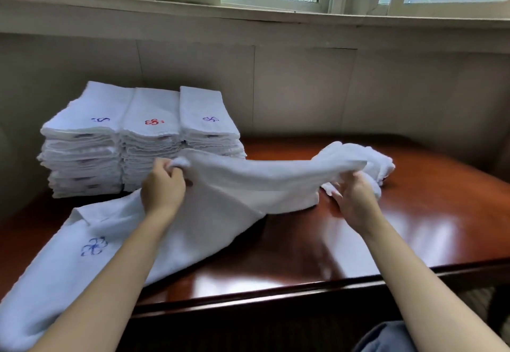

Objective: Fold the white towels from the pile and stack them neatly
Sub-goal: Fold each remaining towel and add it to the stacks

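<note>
Three tall folded stacks stand far left on the worktop. Both hands, left hand and right hand, pinch an unfolded towel. Small pile remains.

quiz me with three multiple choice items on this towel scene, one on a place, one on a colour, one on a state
1. Where do the folded stacks stand?
A. table's far left
B. table's near right
C. windowsill

2. What colour is the mark on the middle stack?
A. green
B. red
C. black

3. How is the towel being held?
A. lying flat, untouched
B. left hand only
C. gripped by both hands

Answers: 1 A, the stacks sit by the wall at left. 2 B, its neighbours' marks are blue. 3 C, the right hand grips too.
</note>
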### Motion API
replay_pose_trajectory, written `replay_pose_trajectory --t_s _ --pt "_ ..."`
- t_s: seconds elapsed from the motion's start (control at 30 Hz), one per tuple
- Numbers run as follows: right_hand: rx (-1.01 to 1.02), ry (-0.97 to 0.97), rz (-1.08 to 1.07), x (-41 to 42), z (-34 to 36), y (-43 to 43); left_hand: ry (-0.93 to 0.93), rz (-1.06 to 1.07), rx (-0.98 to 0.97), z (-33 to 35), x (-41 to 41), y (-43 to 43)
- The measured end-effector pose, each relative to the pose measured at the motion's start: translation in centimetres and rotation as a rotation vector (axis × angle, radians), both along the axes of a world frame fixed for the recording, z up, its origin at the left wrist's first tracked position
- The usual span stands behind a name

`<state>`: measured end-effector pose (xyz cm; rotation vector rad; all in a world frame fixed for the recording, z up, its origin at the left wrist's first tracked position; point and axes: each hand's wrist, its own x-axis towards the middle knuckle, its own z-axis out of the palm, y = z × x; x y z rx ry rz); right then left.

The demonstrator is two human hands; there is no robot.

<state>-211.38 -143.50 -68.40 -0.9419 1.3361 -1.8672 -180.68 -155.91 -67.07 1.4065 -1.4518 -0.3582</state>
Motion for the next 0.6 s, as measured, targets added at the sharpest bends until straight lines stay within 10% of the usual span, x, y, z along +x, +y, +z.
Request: replay_pose_trajectory --t_s 0.1,0.43,0.6 --pt "-0.036 -0.144 -0.258 1.2 2.4 -0.2 0.141 0.045 -0.122 1.8 0.2 0.7" --pt "-0.427 0.597 -0.909 4.1 16.8 3.1 0.073 0.051 -0.737 8.1 2.9 4.3" --pt "-0.282 0.727 -0.961 2.3 19.7 -3.8 -0.167 -0.340 -0.402 7.8 2.7 1.0"
